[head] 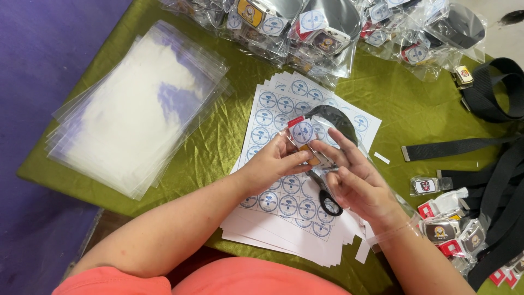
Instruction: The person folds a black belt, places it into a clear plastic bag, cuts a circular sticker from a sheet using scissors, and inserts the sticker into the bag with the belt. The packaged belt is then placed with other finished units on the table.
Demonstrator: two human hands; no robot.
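Observation:
My left hand (275,161) and my right hand (355,177) meet over a stack of white sheets printed with round blue labels (273,117). Together they hold a clear plastic bag (327,128) with a rolled black belt and its buckle inside. The left thumb and fingers pinch a round blue-and-white sticker (302,131) on the bag's front. The right fingers support the bag from the right side. Black-handled scissors (327,199) lie on the sheets just under my hands.
A stack of empty clear bags (136,109) lies at the left on the green cloth (409,104). Bagged belts (322,27) are piled along the far edge. Loose black belts (491,93) and buckles (442,229) lie at the right.

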